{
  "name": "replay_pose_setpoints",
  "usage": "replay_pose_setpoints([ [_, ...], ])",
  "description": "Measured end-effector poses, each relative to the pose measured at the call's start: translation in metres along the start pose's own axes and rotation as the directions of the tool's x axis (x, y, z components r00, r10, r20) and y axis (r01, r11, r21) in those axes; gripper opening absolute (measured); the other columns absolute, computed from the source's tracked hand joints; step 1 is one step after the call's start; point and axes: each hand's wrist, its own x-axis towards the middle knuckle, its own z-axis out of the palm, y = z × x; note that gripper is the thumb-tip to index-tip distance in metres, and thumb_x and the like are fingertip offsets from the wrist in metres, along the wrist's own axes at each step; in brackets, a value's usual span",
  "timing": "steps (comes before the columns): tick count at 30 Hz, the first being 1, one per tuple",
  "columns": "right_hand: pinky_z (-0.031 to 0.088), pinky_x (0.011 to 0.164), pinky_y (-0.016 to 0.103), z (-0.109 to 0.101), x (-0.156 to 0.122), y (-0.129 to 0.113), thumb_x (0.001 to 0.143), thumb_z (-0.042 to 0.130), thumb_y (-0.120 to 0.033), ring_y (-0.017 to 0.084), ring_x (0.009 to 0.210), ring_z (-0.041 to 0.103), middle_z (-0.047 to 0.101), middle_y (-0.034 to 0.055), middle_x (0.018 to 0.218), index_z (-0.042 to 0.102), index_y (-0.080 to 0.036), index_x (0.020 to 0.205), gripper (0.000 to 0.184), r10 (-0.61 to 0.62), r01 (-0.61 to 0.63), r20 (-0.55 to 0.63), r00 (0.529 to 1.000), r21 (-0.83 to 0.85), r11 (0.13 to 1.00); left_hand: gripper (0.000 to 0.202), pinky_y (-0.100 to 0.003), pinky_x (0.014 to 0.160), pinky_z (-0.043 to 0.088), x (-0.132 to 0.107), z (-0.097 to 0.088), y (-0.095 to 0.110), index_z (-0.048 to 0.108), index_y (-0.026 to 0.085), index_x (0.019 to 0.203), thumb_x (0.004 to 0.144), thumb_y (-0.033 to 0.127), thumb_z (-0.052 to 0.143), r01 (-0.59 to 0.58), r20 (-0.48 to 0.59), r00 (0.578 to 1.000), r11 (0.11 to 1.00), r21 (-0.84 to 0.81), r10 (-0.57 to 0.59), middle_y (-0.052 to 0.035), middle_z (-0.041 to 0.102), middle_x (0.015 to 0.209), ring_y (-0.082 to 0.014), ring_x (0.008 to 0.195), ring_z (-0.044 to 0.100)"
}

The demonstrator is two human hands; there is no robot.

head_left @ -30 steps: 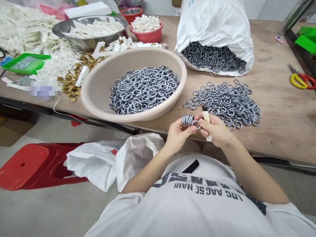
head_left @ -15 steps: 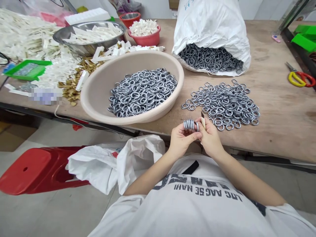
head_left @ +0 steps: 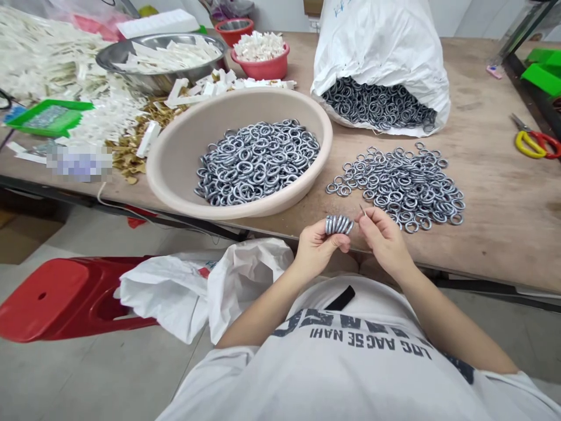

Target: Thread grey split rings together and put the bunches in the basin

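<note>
My left hand [head_left: 318,245] is closed around a short stack of grey metal rings [head_left: 338,224], held at the table's front edge. My right hand [head_left: 382,238] sits just to the right of the stack, fingers curled around a small pale-handled blade tool [head_left: 363,211] whose tip pokes up above the fingers. A loose pile of the same rings [head_left: 401,184] lies on the table right beyond both hands. A beige basin [head_left: 175,152] half full of rings stands to the left of that pile.
A white sack [head_left: 377,52] spilling rings lies at the back. Scissors [head_left: 534,143] rest at the far right. White plastic parts, a steel bowl [head_left: 109,55], a pink bowl [head_left: 263,61] and a green tray [head_left: 48,117] crowd the left. A red stool [head_left: 61,298] and white bag [head_left: 197,286] sit below.
My right hand has drawn a little away from the ring stack and turned, so less of the blade tool shows. The left hand keeps the stack in about the same place.
</note>
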Motion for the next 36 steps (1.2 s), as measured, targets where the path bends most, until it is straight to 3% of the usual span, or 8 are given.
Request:
replay_pose_setpoints([
  [4,0.035,0.064,0.029,-0.012,-0.013,-0.012,0.099,0.051,-0.04,0.015,0.069,0.051,0.056,-0.0003,0.072,0.063,-0.022,0.086,0.025,-0.228,0.256,0.117,0.967,-0.442,0.86,0.03,-0.031,0.067,0.052,0.0,-0.004,0.002,0.07,0.019,0.069,0.08,0.045,0.076,0.004,0.012,1.0,1.0,0.014,-0.004,-0.0034,0.067,0.064,-0.0163,0.061,0.062],
  [12,0.034,0.063,0.028,-0.007,-0.021,-0.021,0.099,0.05,-0.037,0.014,0.068,0.053,0.061,0.0013,0.075,0.063,-0.021,0.083,0.026,-0.269,0.321,0.179,0.947,-0.593,0.738,0.03,-0.029,0.066,0.053,0.0,-0.007,-0.005,0.073,0.019,0.076,0.074,0.048,0.081,-0.017,-0.01,1.0,0.998,0.053,0.017,-0.0032,0.071,0.069,-0.0174,0.065,0.064],
  [17,0.032,0.062,0.028,-0.012,-0.015,-0.015,0.099,0.049,-0.041,0.014,0.066,0.052,0.06,0.0006,0.072,0.061,-0.021,0.079,0.031,-0.212,0.263,0.156,0.965,-0.608,0.749,0.022,-0.03,0.07,0.053,-0.003,-0.011,0.001,0.076,0.02,0.083,0.08,0.042,0.077,-0.107,0.041,0.994,0.984,0.139,0.102,-0.0045,0.074,0.077,-0.0186,0.071,0.067],
  [22,0.04,0.067,0.028,-0.018,0.003,0.001,0.1,0.046,-0.048,0.017,0.075,0.058,0.064,0.0014,0.078,0.064,-0.021,0.088,0.035,-0.091,0.059,-0.062,0.994,-0.403,0.914,0.018,-0.032,0.076,0.053,-0.007,-0.012,0.007,0.076,0.02,0.082,0.084,0.038,0.073,-0.172,0.154,0.978,0.958,0.228,0.138,-0.0076,0.076,0.083,-0.0212,0.078,0.069],
  [26,0.046,0.075,0.03,0.001,0.011,-0.015,0.09,0.063,-0.048,0.018,0.088,0.061,0.066,0.0035,0.1,0.062,-0.023,0.119,0.038,-0.172,0.183,0.07,0.983,-0.226,0.957,0.013,-0.027,0.07,0.049,-0.004,-0.013,0.02,0.073,0.018,0.082,0.087,0.029,0.068,-0.215,0.23,0.963,0.911,0.353,0.138,-0.0048,0.072,0.08,-0.0173,0.072,0.065],
  [31,0.047,0.075,0.031,0.032,0.038,-0.068,0.09,0.066,-0.041,0.016,0.078,0.059,0.063,0.0005,0.082,0.071,-0.022,0.093,0.019,-0.316,0.347,0.197,0.928,-0.146,0.927,0.008,-0.028,0.071,0.052,0.008,-0.029,0.079,0.071,0.016,0.089,0.084,0.023,0.069,-0.242,0.276,0.951,0.891,0.383,0.14,-0.0041,0.071,0.085,-0.0182,0.075,0.066],
  [34,0.045,0.061,0.027,0.054,0.079,-0.099,0.093,0.061,-0.05,0.012,0.063,0.054,0.054,-0.0026,0.068,0.07,-0.022,0.092,0.029,-0.351,0.341,0.213,0.912,0.083,0.936,0.018,-0.029,0.069,0.056,0.029,-0.051,0.119,0.073,0.014,0.09,0.079,0.029,0.075,-0.248,0.038,0.968,0.918,0.31,0.248,-0.0028,0.069,0.079,-0.0197,0.073,0.069],
  [36,0.046,0.061,0.026,0.069,0.114,-0.112,0.091,0.06,-0.057,0.012,0.065,0.055,0.053,-0.0026,0.068,0.069,-0.021,0.09,0.037,-0.398,0.38,0.231,0.888,0.123,0.917,0.026,-0.027,0.064,0.056,0.045,-0.071,0.139,0.073,0.015,0.094,0.078,0.034,0.076,-0.315,-0.206,0.894,0.885,0.342,0.397,-0.0004,0.065,0.073,-0.0186,0.072,0.07],
])
